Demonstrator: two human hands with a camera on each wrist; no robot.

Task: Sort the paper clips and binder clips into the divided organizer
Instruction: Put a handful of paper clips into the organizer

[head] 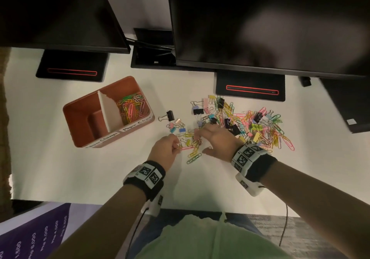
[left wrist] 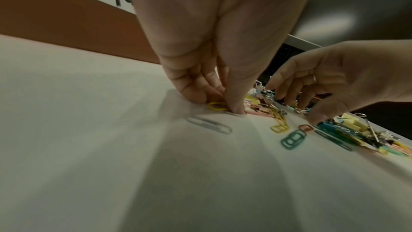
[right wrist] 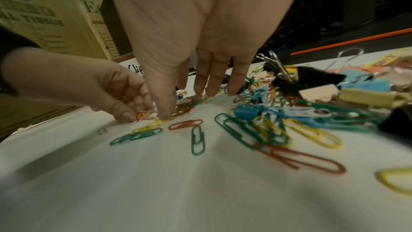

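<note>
your left hand [head: 166, 148] is down on the white counter [head: 80, 168], thumb and fingers pinched on a small yellow paper clip [left wrist: 217, 106] at the near-left edge of the loose clips; the left wrist view shows the clip flat on the counter under your fingertips [left wrist: 236, 108]. a silver paper clip [left wrist: 209, 124] lies just beside it, untouched.

your right hand [head: 217, 138] is spread over the small cluster of mixed paper clips [head: 192, 144], fingers straight and splayed, tips touching the counter and clips, gripping nothing. the thumb tip [right wrist: 163, 112] rests on a yellow clip just beside your left fingers.

the main pile of coloured paper clips and binder clips [head: 250, 122] sits to the right of your right hand, in front of the right black monitor base [head: 250, 86]. a few binder clips lie apart between pile and organizer, including a black binder clip [head: 169, 115].

the brown rectangular divided organizer [head: 80, 108] stands to the left, well apart from both hands. its right compartment holds a heap of coloured paper clips [head: 132, 106]; the white divider [head: 110, 112] splits it from the left compartment. white handwritten labels [head: 136, 124] run along the front wall.
</note>
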